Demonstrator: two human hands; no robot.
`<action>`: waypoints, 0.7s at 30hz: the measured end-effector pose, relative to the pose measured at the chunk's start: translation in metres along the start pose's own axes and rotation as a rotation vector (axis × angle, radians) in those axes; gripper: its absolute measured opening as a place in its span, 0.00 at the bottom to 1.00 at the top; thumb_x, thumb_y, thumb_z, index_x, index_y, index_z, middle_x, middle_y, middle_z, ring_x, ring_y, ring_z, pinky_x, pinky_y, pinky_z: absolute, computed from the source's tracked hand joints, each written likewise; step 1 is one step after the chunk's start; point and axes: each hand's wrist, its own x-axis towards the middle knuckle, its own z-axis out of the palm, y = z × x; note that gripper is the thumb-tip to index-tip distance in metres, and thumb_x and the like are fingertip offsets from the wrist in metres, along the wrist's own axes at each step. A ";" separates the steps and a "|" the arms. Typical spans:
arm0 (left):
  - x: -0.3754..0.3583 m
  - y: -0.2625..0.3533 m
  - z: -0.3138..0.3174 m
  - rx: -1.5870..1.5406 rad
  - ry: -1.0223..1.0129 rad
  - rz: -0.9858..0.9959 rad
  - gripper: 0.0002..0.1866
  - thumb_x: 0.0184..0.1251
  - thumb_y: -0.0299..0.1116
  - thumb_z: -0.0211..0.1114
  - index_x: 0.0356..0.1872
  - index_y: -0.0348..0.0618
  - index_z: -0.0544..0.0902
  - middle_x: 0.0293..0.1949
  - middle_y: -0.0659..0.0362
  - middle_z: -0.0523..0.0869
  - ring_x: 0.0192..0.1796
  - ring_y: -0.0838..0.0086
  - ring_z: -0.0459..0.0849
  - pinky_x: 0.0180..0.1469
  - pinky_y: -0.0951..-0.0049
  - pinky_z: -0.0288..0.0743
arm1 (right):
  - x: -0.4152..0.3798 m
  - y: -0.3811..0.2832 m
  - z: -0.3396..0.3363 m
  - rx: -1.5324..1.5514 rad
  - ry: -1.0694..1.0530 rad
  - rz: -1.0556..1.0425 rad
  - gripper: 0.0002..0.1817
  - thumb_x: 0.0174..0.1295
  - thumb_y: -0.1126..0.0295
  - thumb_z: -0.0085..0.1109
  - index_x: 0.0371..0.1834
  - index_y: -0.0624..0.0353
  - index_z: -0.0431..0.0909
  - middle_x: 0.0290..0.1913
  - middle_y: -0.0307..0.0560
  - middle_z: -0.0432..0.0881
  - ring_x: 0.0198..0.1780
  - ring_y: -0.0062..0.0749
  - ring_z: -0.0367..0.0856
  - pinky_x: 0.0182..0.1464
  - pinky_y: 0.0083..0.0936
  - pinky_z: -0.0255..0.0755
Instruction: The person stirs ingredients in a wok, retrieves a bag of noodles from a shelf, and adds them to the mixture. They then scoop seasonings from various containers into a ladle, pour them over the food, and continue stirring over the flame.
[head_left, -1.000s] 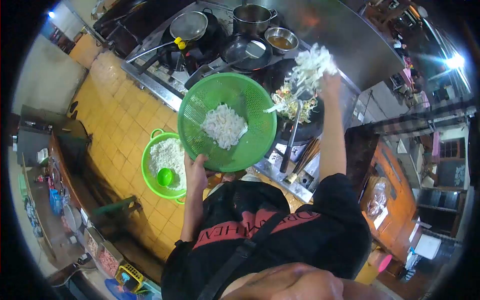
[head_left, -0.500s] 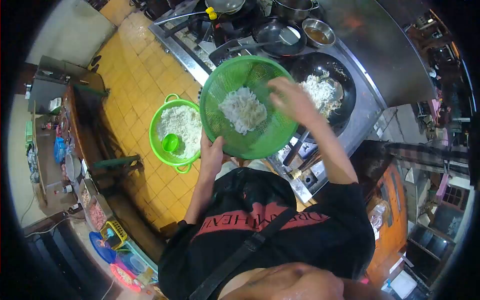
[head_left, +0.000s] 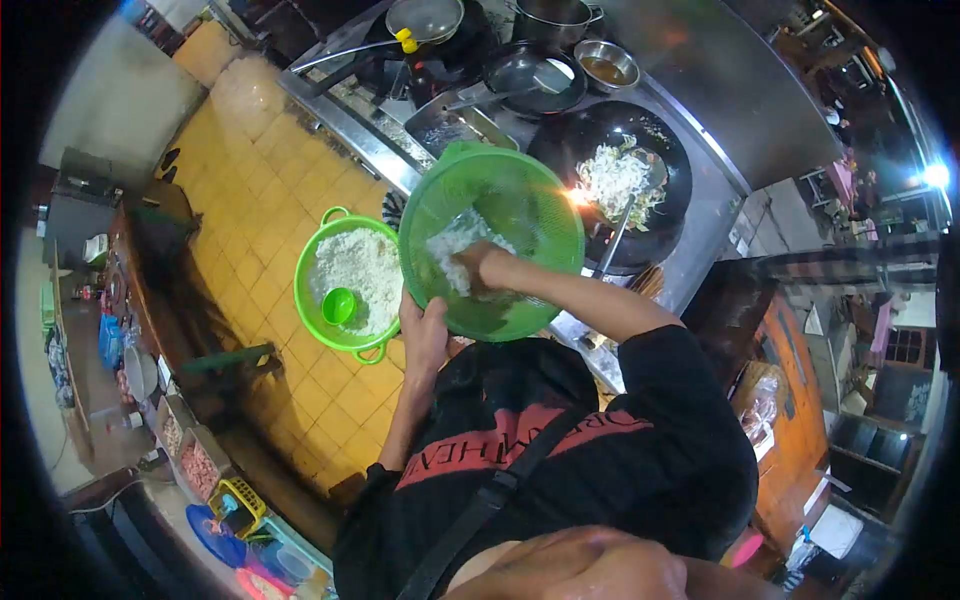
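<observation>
Where our right hand (head_left: 482, 270) reaches into the white strips (head_left: 455, 237) at mid-frame, we cannot tell whether its fingers pinch or spread. We should gather from beneath, without crushing. Our left hand (head_left: 424, 326) grips the rim of the green colander (head_left: 545, 225); we brace it level. We count one colander, one green tub (head_left: 302, 288) left of centre, one cup (head_left: 338, 306) inside, one wok (head_left: 668, 132) at upper right.

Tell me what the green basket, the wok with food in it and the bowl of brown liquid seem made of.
Green basket: likely plastic, slightly glossy; evenly coloured and perforated. Wok: metal, perhaps iron or steel, blackened; a flame glows beside it. Bowl: probably stainless steel, shiny; bright silvery rim.
</observation>
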 end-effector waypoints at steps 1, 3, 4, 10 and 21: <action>0.001 -0.003 -0.002 0.018 0.001 0.054 0.25 0.54 0.20 0.50 0.58 0.32 0.69 0.48 0.55 0.77 0.49 0.71 0.75 0.52 0.73 0.69 | -0.024 -0.003 -0.021 -0.032 0.187 -0.199 0.32 0.43 0.66 0.66 0.58 0.47 0.74 0.48 0.56 0.81 0.49 0.46 0.80 0.51 0.39 0.74; 0.004 0.012 0.000 0.072 0.006 0.083 0.26 0.54 0.20 0.50 0.58 0.32 0.69 0.49 0.54 0.77 0.49 0.71 0.74 0.53 0.73 0.69 | -0.039 -0.003 -0.040 0.216 0.188 0.051 0.26 0.44 0.66 0.66 0.52 0.49 0.78 0.45 0.56 0.82 0.45 0.46 0.81 0.47 0.39 0.74; 0.006 0.017 -0.001 0.126 -0.005 0.113 0.26 0.54 0.20 0.50 0.58 0.32 0.69 0.49 0.54 0.77 0.50 0.71 0.74 0.54 0.73 0.68 | -0.047 0.000 -0.055 0.288 0.197 0.095 0.23 0.44 0.66 0.67 0.48 0.51 0.79 0.42 0.56 0.82 0.43 0.46 0.82 0.45 0.38 0.74; 0.031 0.026 0.012 -0.026 -0.068 0.076 0.27 0.57 0.18 0.49 0.62 0.36 0.64 0.49 0.53 0.77 0.49 0.71 0.75 0.53 0.73 0.69 | -0.107 0.016 -0.140 0.428 0.724 -0.070 0.19 0.47 0.68 0.69 0.44 0.59 0.80 0.35 0.52 0.85 0.36 0.43 0.84 0.41 0.34 0.76; 0.064 0.017 0.044 -0.127 -0.069 -0.118 0.28 0.56 0.19 0.49 0.63 0.36 0.62 0.48 0.53 0.77 0.47 0.69 0.78 0.47 0.70 0.76 | -0.235 0.139 -0.230 -0.131 1.185 0.294 0.24 0.59 0.71 0.59 0.60 0.58 0.69 0.46 0.49 0.82 0.49 0.40 0.80 0.59 0.38 0.68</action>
